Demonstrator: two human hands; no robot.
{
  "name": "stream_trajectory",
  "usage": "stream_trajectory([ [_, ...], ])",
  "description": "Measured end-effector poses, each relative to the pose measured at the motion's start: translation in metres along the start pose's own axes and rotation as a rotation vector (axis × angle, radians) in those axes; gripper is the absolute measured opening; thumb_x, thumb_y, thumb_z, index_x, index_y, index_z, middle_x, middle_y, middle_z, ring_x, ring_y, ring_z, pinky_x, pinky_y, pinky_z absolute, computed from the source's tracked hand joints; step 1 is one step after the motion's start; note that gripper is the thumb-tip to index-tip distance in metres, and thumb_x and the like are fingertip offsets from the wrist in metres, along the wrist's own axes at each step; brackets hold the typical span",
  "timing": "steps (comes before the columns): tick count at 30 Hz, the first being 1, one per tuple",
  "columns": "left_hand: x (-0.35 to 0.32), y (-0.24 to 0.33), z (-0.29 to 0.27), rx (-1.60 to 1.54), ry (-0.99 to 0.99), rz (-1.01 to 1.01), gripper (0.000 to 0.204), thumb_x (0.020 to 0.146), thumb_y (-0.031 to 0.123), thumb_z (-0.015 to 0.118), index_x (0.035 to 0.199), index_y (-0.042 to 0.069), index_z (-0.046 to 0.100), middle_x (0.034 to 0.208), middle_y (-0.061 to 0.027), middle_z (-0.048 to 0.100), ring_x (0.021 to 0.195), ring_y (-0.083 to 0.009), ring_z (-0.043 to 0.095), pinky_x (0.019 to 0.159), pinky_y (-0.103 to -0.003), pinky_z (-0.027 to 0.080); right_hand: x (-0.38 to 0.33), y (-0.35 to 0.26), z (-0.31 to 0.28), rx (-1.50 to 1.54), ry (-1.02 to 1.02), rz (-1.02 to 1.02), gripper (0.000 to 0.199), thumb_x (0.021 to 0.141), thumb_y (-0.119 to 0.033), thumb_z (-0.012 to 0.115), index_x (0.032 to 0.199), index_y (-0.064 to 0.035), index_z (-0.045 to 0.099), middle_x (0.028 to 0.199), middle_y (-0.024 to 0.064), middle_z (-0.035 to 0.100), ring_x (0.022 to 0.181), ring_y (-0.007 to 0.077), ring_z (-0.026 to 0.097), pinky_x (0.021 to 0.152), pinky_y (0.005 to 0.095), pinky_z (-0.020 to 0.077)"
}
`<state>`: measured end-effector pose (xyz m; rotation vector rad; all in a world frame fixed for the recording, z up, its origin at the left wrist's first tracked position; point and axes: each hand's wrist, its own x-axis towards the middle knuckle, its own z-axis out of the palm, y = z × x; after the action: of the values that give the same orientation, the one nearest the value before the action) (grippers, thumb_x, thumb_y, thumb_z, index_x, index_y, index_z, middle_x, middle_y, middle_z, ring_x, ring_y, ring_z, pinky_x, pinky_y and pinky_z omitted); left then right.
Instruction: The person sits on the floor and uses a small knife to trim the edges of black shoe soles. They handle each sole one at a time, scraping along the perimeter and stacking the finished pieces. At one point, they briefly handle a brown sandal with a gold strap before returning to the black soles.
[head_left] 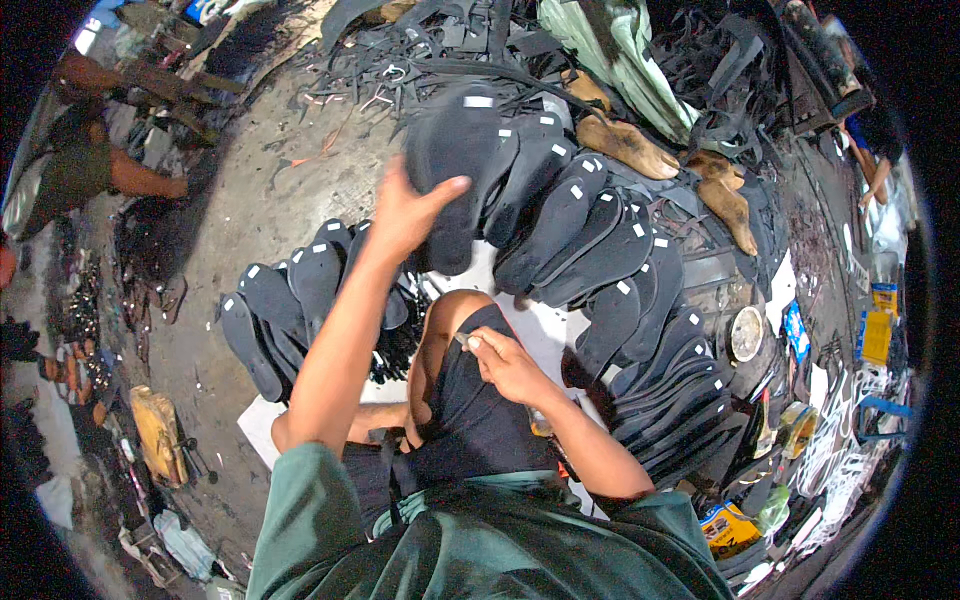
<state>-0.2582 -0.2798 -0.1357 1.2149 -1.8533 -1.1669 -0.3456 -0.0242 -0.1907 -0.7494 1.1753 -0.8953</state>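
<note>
My left hand [405, 215] is stretched forward and grips a black sandal sole [455, 170], thumb on top and the other fingers hidden beneath it. The sole is blurred by motion and has a small white patch near its far end. Over my bent knee, my right hand [505, 365] is closed, and a small greyish tip shows at its fingers; what it holds is too small to make out. Beside the held sole, more black soles [575, 225] with white patches lie overlapping in a curved row to the right. Another group of soles [265, 300] lies left of my left forearm.
Brown foot-shaped forms [630, 145] lie beyond the soles, near black scraps [450, 45] and a pale green sheet [640, 60]. A round tin [745, 333] stands at the right. A wooden block [157, 435] sits at the left, and another person's leg [140, 175] shows at far left.
</note>
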Motion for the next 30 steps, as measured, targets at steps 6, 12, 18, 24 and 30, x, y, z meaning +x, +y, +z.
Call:
stream_trajectory([
  [6,-0.207,0.042,-0.201,0.229,0.300,-0.178,0.061,0.083,0.020,0.083,0.131,-0.001,0.053,0.119,-0.0165,0.067,0.108,-0.0254,0.065,0.097,-0.037,0.050,0.001,0.010,0.010,-0.004,0.022,-0.059,0.034,0.112,-0.034,0.045,0.109,-0.0037,0.060,0.067,-0.0031,0.043,0.060,0.0078,0.042,0.057,0.0271,0.0383],
  [12,-0.434,0.016,-0.261,0.564,0.526,-0.635,0.072,0.076,0.017,0.083,0.134,-0.004,0.046,0.111,-0.0230,0.070,0.099,-0.0325,0.071,0.091,-0.042,0.055,-0.011,-0.004,0.020,-0.132,0.033,-0.024,0.031,0.110,-0.037,0.049,0.114,-0.0087,0.061,0.060,-0.0046,0.042,0.046,0.0057,0.035,0.043,0.0245,0.0278],
  [18,-0.495,-0.093,-0.203,0.602,0.779,-0.625,0.078,0.079,0.038,0.087,0.134,-0.003,0.051,0.107,-0.0266,0.069,0.102,-0.0443,0.068,0.093,-0.047,0.053,-0.031,-0.036,0.051,-0.214,0.124,0.082,0.033,0.109,-0.042,0.047,0.112,-0.0110,0.058,0.058,-0.0061,0.036,0.043,0.0046,0.028,0.040,0.0250,0.0221],
  [24,-0.515,-0.066,-0.255,0.196,1.133,-0.332,0.049,0.093,0.024,0.078,0.129,-0.002,0.057,0.121,-0.0136,0.069,0.108,-0.0250,0.066,0.099,-0.039,0.051,-0.051,-0.046,0.059,-0.289,0.280,-0.050,0.034,0.109,-0.044,0.046,0.114,-0.0123,0.057,0.058,-0.0057,0.036,0.043,0.0057,0.031,0.039,0.0245,0.0258],
  [30,-0.571,-0.126,-0.241,-0.353,1.270,-0.057,0.041,0.100,0.019,0.069,0.138,0.005,0.061,0.132,-0.0071,0.066,0.121,-0.0215,0.060,0.107,-0.040,0.046,-0.061,-0.080,0.093,-0.364,0.342,-0.159,0.035,0.110,-0.044,0.046,0.115,-0.0112,0.058,0.058,-0.0048,0.037,0.044,0.0057,0.032,0.041,0.0239,0.0270],
])
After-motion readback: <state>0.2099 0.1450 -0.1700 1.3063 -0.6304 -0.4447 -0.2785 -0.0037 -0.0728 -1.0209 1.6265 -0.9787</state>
